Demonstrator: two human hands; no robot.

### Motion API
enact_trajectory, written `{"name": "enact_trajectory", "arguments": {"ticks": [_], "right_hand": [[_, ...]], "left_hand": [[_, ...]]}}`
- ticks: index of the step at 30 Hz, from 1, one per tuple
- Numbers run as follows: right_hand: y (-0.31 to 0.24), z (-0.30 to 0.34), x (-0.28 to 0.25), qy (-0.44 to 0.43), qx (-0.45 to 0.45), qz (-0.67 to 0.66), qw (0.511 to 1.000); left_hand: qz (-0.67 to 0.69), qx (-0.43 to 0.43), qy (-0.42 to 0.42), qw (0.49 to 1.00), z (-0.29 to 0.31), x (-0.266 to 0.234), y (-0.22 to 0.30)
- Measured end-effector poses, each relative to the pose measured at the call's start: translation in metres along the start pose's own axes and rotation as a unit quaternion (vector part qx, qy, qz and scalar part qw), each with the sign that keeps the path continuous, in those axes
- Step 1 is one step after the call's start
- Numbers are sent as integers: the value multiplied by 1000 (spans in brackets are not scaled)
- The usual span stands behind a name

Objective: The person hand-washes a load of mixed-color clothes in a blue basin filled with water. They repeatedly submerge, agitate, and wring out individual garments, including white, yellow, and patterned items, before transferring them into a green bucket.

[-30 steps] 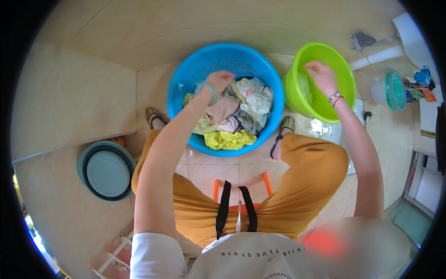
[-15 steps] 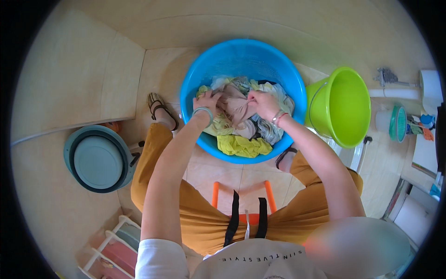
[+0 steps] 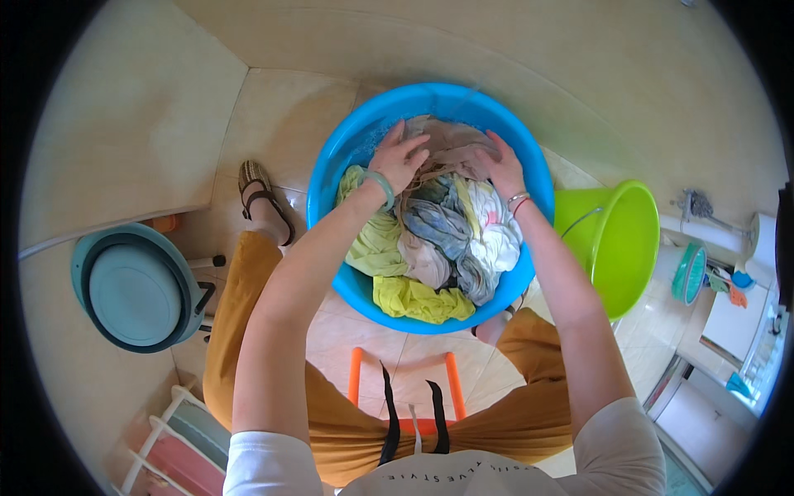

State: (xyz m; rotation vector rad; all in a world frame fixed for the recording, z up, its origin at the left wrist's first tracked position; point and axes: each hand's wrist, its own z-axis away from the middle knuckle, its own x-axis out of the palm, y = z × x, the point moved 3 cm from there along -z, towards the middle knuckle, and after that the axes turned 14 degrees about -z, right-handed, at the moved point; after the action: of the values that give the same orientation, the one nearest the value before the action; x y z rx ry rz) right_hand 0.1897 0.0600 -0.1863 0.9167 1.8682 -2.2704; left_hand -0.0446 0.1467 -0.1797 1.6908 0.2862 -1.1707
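Presumably because it lies spread wide, the dusty-pink cloth (image 3: 453,150) at the far side of the blue basin (image 3: 351,142) has the left hand (image 3: 399,160) and right hand (image 3: 504,171) flanking it, fingers extended and unclenched, the heaped garments (image 3: 438,227) lying nearer.

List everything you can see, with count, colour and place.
Tub: one, blue, centre
Clothes: several, mixed colours, in the tub
Bucket: one, green, right of the tub
Basin: one, grey, left
Rack: one, white, lower left
Stool: one, orange, lower centre
Bin: one, teal, right
Clutter: uncounted, mixed colours, far right
Tiles: several, beige, floor
Shoes: two, brown, feet
Trousers: one, mustard, legs
Shirt: one, white, torso
Hands: two, bare, at taupe cloth
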Motion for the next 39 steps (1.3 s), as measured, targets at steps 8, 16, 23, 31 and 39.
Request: {"name": "enact_trajectory", "arguments": {"ticks": [8,16,23,31,39], "right_hand": [[40,-12,92,-64,40,177,981],[102,-46,112,-72,152,295,940],[68,-48,103,-30,50,25,998],[-117,37,81,-36,-182,-31,982],[-134,22,77,43,-260,45,964]], "left_hand": [[-187,14,-163,969,-27,85,-34],[-125,-66,-222,965,-54,121,-33],[353,-173,-201,897,-68,138,-56],[790,-141,-95,589,-39,54,27],[810,-153,-39,565,-27,100,37]]}}
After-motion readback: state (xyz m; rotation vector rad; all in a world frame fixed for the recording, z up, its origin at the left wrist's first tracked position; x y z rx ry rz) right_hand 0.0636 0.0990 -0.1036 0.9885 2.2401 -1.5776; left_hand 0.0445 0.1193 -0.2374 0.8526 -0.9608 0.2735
